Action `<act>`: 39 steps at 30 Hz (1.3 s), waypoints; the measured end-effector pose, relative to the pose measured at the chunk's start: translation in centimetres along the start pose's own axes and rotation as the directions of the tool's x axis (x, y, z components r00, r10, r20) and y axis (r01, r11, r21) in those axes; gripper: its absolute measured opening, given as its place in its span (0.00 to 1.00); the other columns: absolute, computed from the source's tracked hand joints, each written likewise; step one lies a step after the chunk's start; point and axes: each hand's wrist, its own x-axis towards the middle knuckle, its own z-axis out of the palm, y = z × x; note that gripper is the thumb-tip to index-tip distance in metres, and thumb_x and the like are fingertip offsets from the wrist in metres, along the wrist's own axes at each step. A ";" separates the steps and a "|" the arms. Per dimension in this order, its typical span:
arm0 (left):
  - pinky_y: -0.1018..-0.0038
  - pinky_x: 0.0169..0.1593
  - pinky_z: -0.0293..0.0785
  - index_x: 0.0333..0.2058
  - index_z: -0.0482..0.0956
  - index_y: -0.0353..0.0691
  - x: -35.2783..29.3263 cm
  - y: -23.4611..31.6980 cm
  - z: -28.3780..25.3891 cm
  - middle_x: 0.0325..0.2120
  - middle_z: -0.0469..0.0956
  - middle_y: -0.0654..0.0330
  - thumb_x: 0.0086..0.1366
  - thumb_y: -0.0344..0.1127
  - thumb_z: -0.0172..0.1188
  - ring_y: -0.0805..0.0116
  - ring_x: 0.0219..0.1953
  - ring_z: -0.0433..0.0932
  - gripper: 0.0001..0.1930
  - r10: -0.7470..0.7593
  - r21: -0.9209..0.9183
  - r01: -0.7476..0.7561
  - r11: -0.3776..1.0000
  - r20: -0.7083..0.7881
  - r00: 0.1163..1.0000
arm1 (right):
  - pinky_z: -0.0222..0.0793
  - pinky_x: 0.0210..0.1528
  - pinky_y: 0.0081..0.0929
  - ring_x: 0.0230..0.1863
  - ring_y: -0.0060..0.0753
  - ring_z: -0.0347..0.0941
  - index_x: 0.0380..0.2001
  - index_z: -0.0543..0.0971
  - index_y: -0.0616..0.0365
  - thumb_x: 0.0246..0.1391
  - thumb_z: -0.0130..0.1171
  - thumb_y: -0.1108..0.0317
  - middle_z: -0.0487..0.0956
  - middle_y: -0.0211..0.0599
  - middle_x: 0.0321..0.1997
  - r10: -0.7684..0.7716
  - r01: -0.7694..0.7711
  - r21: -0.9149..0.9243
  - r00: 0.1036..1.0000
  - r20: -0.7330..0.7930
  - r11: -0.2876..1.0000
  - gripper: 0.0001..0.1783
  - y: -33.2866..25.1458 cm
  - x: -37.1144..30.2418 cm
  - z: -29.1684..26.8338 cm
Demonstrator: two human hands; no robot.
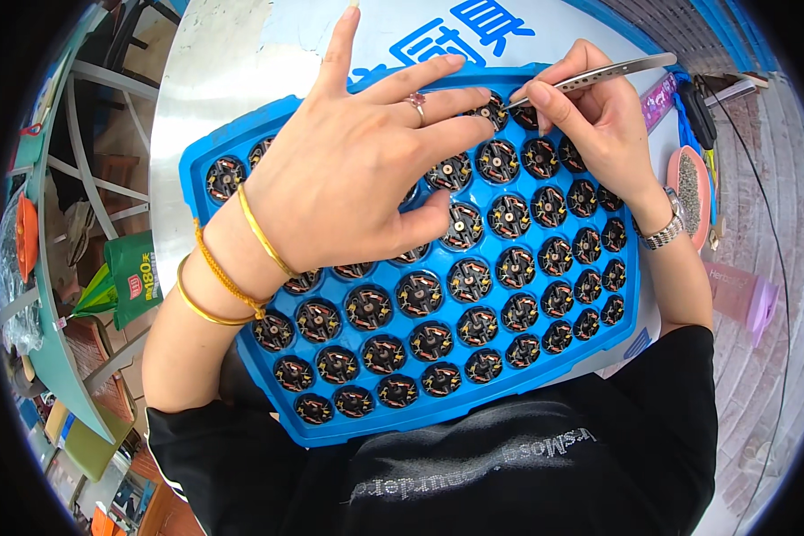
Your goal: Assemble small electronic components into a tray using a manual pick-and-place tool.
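A blue plastic tray [509, 388] lies tilted across the table in front of me. Its pockets hold rows of round black parts [511, 217] with copper-coloured and yellow bits inside. Over the tray's upper left spreads my left hand [348, 170], fingers stretched out. Its fingertips rest at a round part [491, 113] in the far row, and the palm hides several pockets. My right hand [594, 116] pinches silver tweezers [612, 71], whose tips reach down by that same far-row part. Whether the tips grip anything is too small to tell.
Right of the tray stands a pink dish [704, 210] of small grey pieces, with a black-handled tool [695, 112] beyond it. A pinkish translucent container [740, 297] sits lower right, near a thin black cable [771, 214]. On the left are a green bag [136, 281] and a glass-topped table [54, 295].
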 end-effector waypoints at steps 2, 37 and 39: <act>0.35 0.69 0.27 0.53 0.76 0.55 -0.1 0.0 -0.1 0.58 0.73 0.67 0.53 0.36 0.57 0.62 0.67 0.62 0.26 0.001 -0.017 -0.001 1.000 0.014 1.000 | 0.69 0.35 0.14 0.29 0.15 0.70 0.36 0.70 0.59 0.64 0.56 0.66 0.80 0.36 0.35 0.016 -0.017 0.019 1.000 0.005 1.000 0.09 0.0 0.1 0.1; 0.37 0.69 0.26 0.53 0.76 0.50 0.2 0.0 -0.4 0.60 0.71 0.65 0.51 0.35 0.58 0.60 0.67 0.61 0.26 -0.023 -0.084 0.027 0.996 0.049 0.999 | 0.70 0.36 0.14 0.30 0.15 0.73 0.37 0.69 0.58 0.64 0.56 0.63 0.77 0.32 0.32 0.049 -0.051 0.087 0.998 0.024 0.995 0.10 0.1 -0.8 -0.9; 0.37 0.69 0.25 0.53 0.76 0.50 0.3 0.1 -0.4 0.60 0.71 0.65 0.51 0.35 0.58 0.59 0.68 0.61 0.27 -0.025 -0.080 0.031 0.996 0.065 0.998 | 0.71 0.36 0.14 0.30 0.15 0.73 0.37 0.69 0.58 0.64 0.56 0.63 0.77 0.31 0.31 0.030 -0.030 0.109 1.000 0.001 0.994 0.10 0.1 -0.8 -0.8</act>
